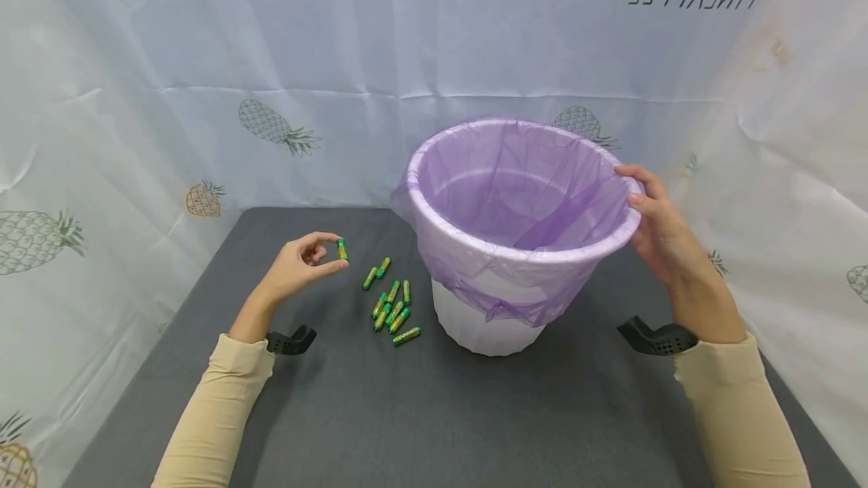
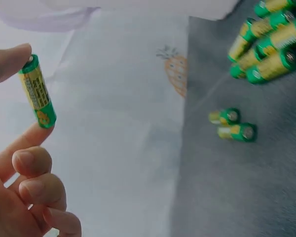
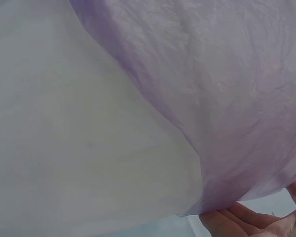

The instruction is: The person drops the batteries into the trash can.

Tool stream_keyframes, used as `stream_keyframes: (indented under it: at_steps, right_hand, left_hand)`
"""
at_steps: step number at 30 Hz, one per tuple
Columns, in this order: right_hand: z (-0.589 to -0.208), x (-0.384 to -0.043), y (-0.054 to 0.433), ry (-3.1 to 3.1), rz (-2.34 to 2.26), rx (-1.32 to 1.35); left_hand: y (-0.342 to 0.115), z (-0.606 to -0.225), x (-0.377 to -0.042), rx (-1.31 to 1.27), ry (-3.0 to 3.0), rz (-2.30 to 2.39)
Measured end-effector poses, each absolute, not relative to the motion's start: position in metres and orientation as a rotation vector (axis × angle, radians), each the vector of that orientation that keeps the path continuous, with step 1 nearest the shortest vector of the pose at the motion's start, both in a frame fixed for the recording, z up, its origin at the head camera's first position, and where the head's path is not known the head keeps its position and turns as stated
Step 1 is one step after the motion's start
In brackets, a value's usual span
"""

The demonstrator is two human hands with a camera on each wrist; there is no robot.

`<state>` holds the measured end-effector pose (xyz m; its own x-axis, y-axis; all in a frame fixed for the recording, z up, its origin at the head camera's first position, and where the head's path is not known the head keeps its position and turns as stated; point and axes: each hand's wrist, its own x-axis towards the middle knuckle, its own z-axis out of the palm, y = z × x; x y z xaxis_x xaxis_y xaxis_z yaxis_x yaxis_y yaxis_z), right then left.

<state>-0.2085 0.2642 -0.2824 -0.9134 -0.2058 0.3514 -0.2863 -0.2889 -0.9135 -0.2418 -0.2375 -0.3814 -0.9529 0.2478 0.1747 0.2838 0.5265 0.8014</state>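
Observation:
My left hand pinches a green and yellow battery end to end between thumb and index finger, above the table. In the left wrist view the other fingers of that hand are curled and the battery stands slightly tilted. Several more batteries lie in a loose group on the table, right of this hand. A white trash can stands beside them, lined with a purple trash bag folded over its rim. My right hand holds the trash can's rim on the right side, over the bag.
A dark grey table bears everything. White curtains with pineapple prints hang behind and at both sides. Each wrist wears a black strap-like mount.

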Motion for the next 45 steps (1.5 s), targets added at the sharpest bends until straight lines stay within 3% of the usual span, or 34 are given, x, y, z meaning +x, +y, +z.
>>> stream_keyframes:
  at_steps: [23, 45]
  right_hand:
    - [-0.282, -0.208, 0.267, -1.903, 2.363, 0.617]
    - [-0.281, -0.21, 0.263, -1.863, 2.348, 0.655]
  left_hand:
    - [-0.214, -0.328, -0.231, -0.451, -2.541, -1.404]
    - [-0.184, -0.28, -0.22, -0.61, -2.317, -1.499]
